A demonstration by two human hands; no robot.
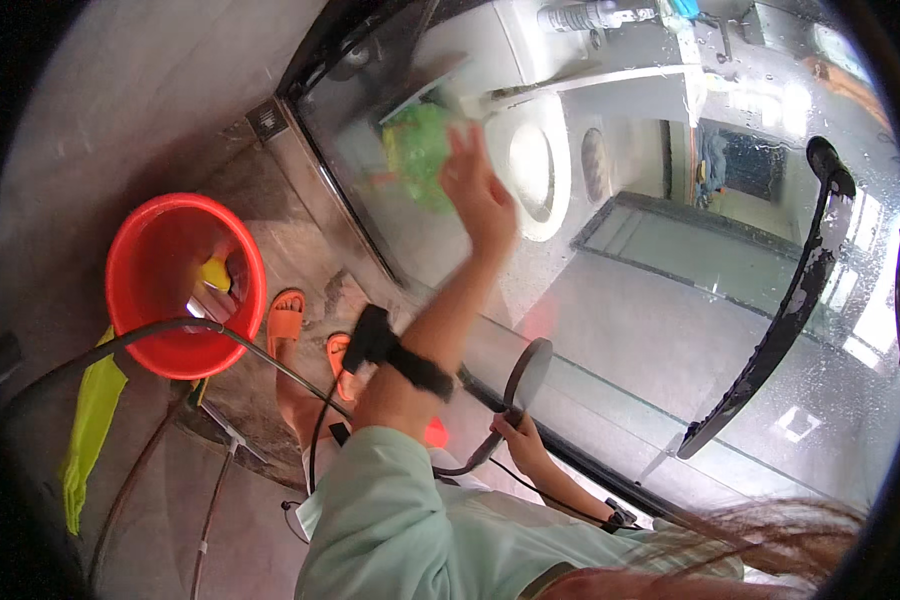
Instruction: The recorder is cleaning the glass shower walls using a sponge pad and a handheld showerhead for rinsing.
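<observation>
My left hand [480, 187] is raised at the upper middle, near the wet glass panel [645, 300], its fingers blurred. They overlap the right edge of a blurred green and yellow thing [420, 154]; whether they hold it, or it lies beyond the glass, I cannot tell. Black straps circle that forearm. Lower down, my right hand [523, 441] grips the handle of a round shower head [531, 371], with the disc tilted up beside the glass and a hose curving away to the left. A black curved door handle [787, 322] with worn patches runs along the glass at the right.
A red plastic bucket [187, 206] with a yellow item inside stands at left. A yellow-green cloth or glove [94, 435] hangs beside it. A dark hose [150, 328] crosses its rim. A squeegee head on a pole [232, 435] lies below. My feet wear orange slides [285, 324].
</observation>
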